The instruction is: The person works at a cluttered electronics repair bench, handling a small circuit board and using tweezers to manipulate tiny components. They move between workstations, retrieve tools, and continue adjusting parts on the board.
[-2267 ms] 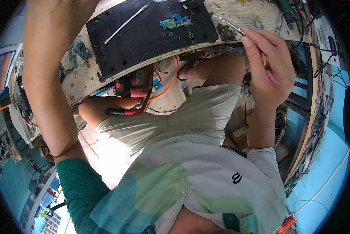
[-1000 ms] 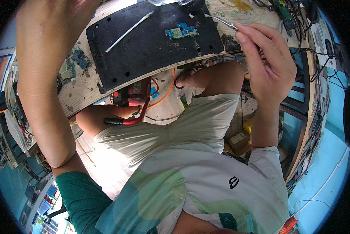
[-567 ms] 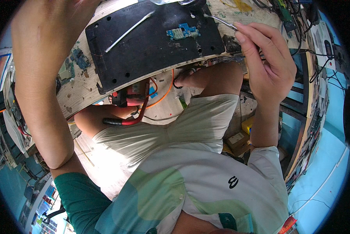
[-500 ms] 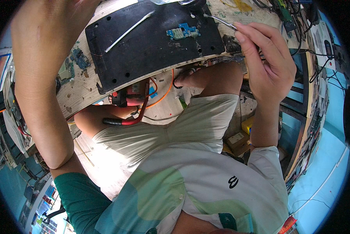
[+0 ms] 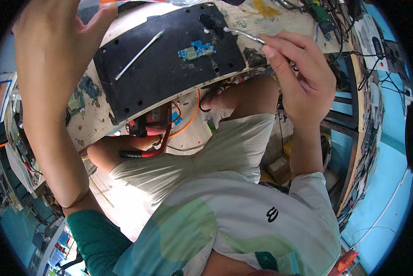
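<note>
My right hand [image 5: 303,78] is closed around silver tweezers [image 5: 247,35], thumb against fingers. A small white tuft [image 5: 226,29] shows at their tip, over the far right of the black mat [image 5: 146,87]. On the mat, left of the tweezers, lies a small blue circuit board [image 5: 196,50] with metal shields. Further left is a white cotton swab [image 5: 139,55], lying aslant. My left hand [image 5: 68,23] is raised at the upper left, its thumb against something with an orange edge [image 5: 137,2]. Its fingertips and most of that thing are cut off by the frame.
The mat lies on a worn wooden bench [image 5: 89,133] near its front edge. Scrap board pieces [image 5: 84,94] sit left of the mat. Tangled black cables [image 5: 340,41] and a green board [image 5: 324,18] crowd the far right. A red tool [image 5: 153,124] is below, near my knees.
The view has shifted slightly, so mat, board and swab appear lower and further left. My left hand shows more of its thumb, and an orange edge has come into view. The right hand keeps the tweezers.
</note>
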### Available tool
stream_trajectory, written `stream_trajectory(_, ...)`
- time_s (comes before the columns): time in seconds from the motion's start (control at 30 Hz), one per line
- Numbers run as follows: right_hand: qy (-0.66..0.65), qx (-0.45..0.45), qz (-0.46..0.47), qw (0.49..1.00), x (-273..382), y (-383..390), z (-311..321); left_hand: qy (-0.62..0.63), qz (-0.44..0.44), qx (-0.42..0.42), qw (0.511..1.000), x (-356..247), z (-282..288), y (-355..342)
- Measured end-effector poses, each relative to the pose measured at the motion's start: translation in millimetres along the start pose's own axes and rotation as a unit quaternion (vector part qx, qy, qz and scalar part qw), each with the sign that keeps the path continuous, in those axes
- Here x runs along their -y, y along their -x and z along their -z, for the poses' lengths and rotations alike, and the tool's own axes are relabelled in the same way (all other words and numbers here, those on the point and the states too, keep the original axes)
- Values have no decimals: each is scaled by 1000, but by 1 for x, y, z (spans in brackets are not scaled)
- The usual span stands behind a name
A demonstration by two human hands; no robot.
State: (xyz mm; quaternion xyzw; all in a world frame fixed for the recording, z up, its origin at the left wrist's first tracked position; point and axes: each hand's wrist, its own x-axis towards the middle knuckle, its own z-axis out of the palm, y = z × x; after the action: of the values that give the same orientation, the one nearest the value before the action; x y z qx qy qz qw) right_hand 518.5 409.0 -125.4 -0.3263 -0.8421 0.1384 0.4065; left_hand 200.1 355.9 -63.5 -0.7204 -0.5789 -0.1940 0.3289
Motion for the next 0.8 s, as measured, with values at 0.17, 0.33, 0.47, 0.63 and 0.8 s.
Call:
stream_trajectory(0.17, -42, -3, -28, 999, 4, 5, 8, 86, 78, 21, 993, -21, 4, -18)
stream_trajectory(0.33, -65, -13, -43, 997, 5, 10, 11, 296, 120, 121, 940, -34, 8, -58)
stream_trajectory(0.47, -89, -20, -67, 994, 7, 15, 12, 461, 187, 246, 832, -58, -12, -91)
stream_trajectory(0.63, -87, -33, -57, 994, 5, 19, 20, 601, 165, 267, 735, -86, -67, -116)
stream_trajectory(0.8, -76, -32, -72, 994, 4, 26, 25, 612, 132, 257, 737, -100, -91, -121)
